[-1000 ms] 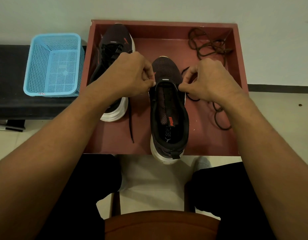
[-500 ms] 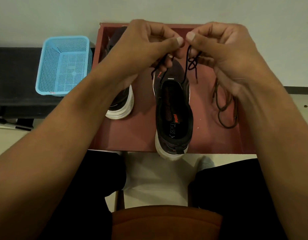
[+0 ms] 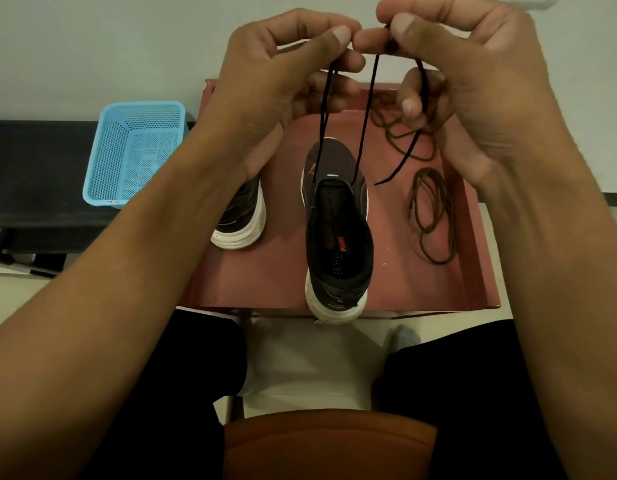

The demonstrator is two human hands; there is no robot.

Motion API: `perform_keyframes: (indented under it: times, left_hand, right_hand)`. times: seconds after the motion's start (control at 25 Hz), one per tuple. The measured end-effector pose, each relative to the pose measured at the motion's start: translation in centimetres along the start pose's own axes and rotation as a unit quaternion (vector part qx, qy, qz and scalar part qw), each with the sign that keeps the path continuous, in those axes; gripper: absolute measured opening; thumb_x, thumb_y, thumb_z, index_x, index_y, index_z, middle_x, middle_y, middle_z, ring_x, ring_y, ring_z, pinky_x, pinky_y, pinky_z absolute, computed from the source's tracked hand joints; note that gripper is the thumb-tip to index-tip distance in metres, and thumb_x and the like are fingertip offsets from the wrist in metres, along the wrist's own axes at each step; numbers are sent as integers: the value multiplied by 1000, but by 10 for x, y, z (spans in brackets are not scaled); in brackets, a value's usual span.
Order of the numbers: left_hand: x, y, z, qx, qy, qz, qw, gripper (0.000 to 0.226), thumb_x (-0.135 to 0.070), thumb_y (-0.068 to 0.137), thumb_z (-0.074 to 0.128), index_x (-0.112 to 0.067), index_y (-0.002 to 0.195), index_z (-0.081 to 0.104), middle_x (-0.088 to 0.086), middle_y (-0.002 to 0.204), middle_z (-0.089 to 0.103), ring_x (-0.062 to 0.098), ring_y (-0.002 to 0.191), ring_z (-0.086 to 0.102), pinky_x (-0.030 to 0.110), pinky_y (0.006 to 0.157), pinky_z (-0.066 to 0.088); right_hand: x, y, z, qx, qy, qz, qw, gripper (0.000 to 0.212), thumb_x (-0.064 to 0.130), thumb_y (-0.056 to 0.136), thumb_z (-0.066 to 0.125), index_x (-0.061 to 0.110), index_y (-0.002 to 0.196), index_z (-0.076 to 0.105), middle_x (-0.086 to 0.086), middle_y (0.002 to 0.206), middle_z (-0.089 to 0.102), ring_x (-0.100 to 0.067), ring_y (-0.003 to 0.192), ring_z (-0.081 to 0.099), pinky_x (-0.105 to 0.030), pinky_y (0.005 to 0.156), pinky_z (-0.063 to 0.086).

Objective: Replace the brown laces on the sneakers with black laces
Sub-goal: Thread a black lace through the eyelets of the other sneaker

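The black lace (image 3: pixel 364 133) runs through what look like the front eyelets of the near sneaker (image 3: pixel 338 237), and both strands rise steeply from there to the hands above its toe. The left hand (image 3: pixel 276 81) has its grip pinched on the left strand between thumb and forefinger. The right hand (image 3: pixel 473 81) pinches the right strand the same way, and a loose tail drops from it to the right of the sneaker.

The main risk is probably uneven pulling. If one hand draws harder, the lace slides through the eyelets and one end comes out short, or pulls free altogether. The hanging tail ends close to the brown laces (image 3: pixel 432 216) lying right of the sneaker and could snag in them. The sneaker's heel overhangs the near edge of the red tray (image 3: pixel 283 271), so a strong upward tug might tip or drag it off. The second sneaker (image 3: pixel 241 216) sits to its left, partly hidden, with a blue basket (image 3: pixel 134 150) farther left.
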State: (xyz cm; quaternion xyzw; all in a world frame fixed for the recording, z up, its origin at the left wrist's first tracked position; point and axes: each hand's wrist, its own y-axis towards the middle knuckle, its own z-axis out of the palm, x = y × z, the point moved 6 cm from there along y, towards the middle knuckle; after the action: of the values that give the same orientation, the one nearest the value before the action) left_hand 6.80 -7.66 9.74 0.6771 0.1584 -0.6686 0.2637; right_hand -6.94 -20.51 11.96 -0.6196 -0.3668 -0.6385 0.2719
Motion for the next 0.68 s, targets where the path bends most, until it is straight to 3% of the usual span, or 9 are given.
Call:
perform_keyframes:
  times: [0.24,0.44,0.56,0.68]
  left_hand:
    - [-21,-2,-3,-3,25,37,999,26,-16,105,59,0,123,68,6,96,75,23,91,74,32,81,56]
    - [-20,-1,-7,-24,53,47,997,22,-17,104,60,-3,117,71,5,88,73,20,80,70,31,75,54]
    - [-6,4,-15,-83,128,56,987,14,-15,98,64,-9,103,76,13,92,76,10,68,65,24,74,52]
    - [22,7,-20,-109,169,35,979,12,-13,93,66,-16,95,77,15,78,75,11,62,67,22,79,53]
  right_hand:
    - [42,-18,-12,-10,-48,-85,995,6,20,103,60,16,100,62,-4,106,79,-18,65,60,-32,61,46]
    - [40,-17,-8,-17,-92,-133,987,17,12,103,56,7,108,72,-8,83,76,-19,66,68,-30,68,53]
    - [5,-10,-9,-51,-161,-87,982,25,5,95,55,10,100,79,-5,59,65,-9,46,56,-26,62,53]
    - [-37,-6,-7,-41,-192,-27,980,25,7,86,59,16,86,82,0,67,75,-20,63,71,-29,69,58]
